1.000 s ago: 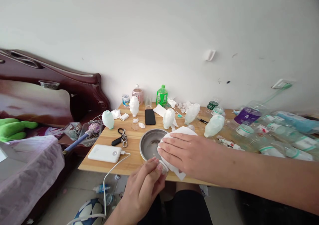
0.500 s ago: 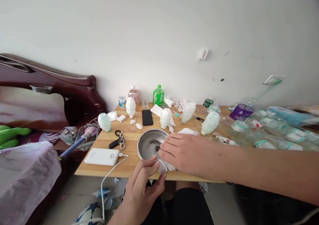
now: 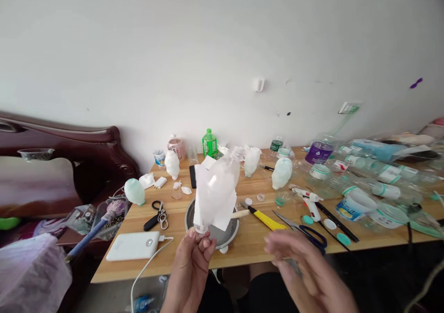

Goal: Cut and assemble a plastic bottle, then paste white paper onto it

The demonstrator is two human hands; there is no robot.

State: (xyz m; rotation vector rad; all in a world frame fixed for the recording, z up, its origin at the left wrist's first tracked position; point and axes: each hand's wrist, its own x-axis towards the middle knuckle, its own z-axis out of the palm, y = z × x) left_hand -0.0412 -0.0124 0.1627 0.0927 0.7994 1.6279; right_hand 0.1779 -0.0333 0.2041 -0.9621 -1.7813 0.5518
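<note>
My left hand [image 3: 192, 262] pinches the neck of an upturned clear plastic bottle top [image 3: 217, 190] with white tissue stuck to it, holding it up over a steel bowl [image 3: 222, 232] on the wooden table [image 3: 121, 269]. My right hand [image 3: 308, 271] hovers at the table's front edge, blurred, with fingers apart and nothing in them. Just beyond it lie a yellow utility knife [image 3: 265, 218] and scissors [image 3: 305, 232].
A white power bank [image 3: 133, 245] with its cable, keys [image 3: 157, 215], a black phone [image 3: 192, 176], a green bottle [image 3: 209, 143] and several tissue-covered bottle pieces stand behind. Many clear plastic bottles [image 3: 367, 174] crowd the right side. A dark wooden headboard [image 3: 69, 151] is at left.
My left hand has lifted the tissue-covered bottle piece off the table above the bowl. My right hand has let go of the tissue and drawn back. The camera view has shifted right.
</note>
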